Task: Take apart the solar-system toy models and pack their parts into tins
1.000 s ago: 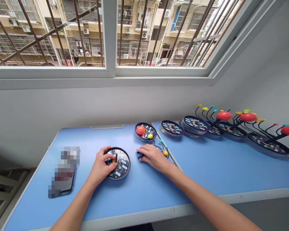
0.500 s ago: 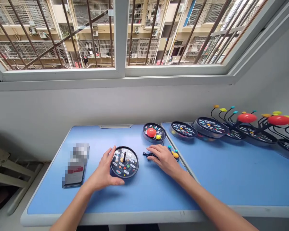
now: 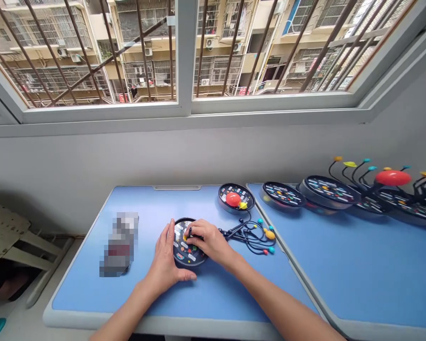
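A round black base [image 3: 191, 258] printed with coloured planets and white labels lies on the blue table before me. My left hand [image 3: 165, 263] curves round its left side, fingers along the rim and thumb by the near edge. Over the middle of the base, my right hand [image 3: 208, 240] pinches at the short black centre post [image 3: 190, 232], which its fingers mostly cover. Whether a small part is also between these fingers, I cannot tell. Right of the base lies a bundle of thin black arms [image 3: 248, 232] tipped with coloured balls, one a larger orange ball [image 3: 270, 234].
Behind the bundle stands another round base [image 3: 225, 208] carrying a red dome [image 3: 233, 199] and a yellow piece [image 3: 243, 205]. More round bases [image 3: 284, 195] line the back right, some with planet models [image 3: 393, 178] upright. A blurred-out phone-like object [image 3: 117, 246] lies at left.
My right hand has moved left from the bundle of black arms to the centre post and closed there. My left hand now sits closer against the base. The view has shifted slightly.
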`<control>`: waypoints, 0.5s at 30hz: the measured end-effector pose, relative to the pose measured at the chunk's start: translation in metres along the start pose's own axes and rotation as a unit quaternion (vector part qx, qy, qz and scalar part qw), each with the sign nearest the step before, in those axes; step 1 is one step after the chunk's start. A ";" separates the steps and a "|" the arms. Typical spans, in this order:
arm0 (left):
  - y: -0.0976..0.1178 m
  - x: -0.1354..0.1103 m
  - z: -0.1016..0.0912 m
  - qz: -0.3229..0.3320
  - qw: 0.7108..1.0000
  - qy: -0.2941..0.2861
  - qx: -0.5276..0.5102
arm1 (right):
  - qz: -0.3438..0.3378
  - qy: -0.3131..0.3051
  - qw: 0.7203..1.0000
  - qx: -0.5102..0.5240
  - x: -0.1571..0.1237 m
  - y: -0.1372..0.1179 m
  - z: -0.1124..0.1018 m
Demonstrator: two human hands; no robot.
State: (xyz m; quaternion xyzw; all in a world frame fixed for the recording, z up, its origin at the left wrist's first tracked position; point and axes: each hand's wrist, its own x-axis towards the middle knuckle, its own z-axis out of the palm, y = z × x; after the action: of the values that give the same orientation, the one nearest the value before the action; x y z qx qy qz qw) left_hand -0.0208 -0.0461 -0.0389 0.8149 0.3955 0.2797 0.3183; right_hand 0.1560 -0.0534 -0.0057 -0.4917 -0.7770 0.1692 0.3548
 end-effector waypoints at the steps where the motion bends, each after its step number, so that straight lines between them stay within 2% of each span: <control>1: 0.000 0.001 0.001 0.003 1.000 0.008 -0.012 | -0.003 0.010 1.000 0.005 0.000 0.002 0.002; 5: 0.000 0.003 0.003 0.011 0.995 0.035 -0.094 | -0.005 0.058 0.998 0.037 -0.004 0.001 0.006; 8: 0.002 0.003 0.003 0.007 0.985 0.048 -0.165 | 0.021 0.089 0.993 0.075 -0.006 -0.005 0.002; 15: 0.006 -0.002 0.005 -0.008 0.977 0.032 -0.213 | 0.126 0.072 0.972 0.184 -0.012 -0.010 -0.005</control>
State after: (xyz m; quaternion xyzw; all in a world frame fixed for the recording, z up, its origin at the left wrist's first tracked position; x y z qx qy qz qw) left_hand -0.0155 -0.0517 -0.0382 0.7156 0.3438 0.3812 0.4738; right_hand 0.1567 -0.0686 -0.0006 -0.5228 -0.6368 0.3168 0.4698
